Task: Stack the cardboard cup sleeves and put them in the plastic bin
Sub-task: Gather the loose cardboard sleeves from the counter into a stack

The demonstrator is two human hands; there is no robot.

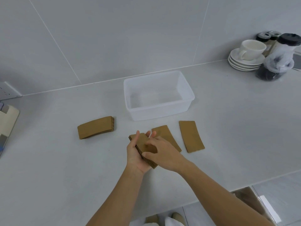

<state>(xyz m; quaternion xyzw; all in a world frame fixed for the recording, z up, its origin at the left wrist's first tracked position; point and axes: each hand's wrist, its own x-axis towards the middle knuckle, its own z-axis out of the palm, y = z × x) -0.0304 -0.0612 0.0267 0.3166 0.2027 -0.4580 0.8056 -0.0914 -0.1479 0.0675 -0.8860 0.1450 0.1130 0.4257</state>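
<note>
Item: held stack point(141, 145) of cardboard sleeves, carried above the surface point(228, 128), in front of the bin point(187, 101)
Left hand point(136, 154): curled under and around the stack's left edge, fingers reaching past its far end; closed on it, cradling
Right hand point(160, 152): laid over the stack from the right, thumb along the near edge, fingers part bent on the top face; pressing rather than gripping tight
Loose sleeve point(169, 137): flat on the surface just right of the hands, partly hidden by the right hand
Far sleeve point(191, 136): flat, further right, apart from the first
Second stack point(96, 127): flat, well left of the hands
Bin: clear plastic, looks empty
Step in hand, judged: squaring the held stack. Done well, edges are tapped flush and curves matched while the left hand keeps a firm cradle; then each loose sleeve goes on top, same way round, before anything goes in the bin
</note>
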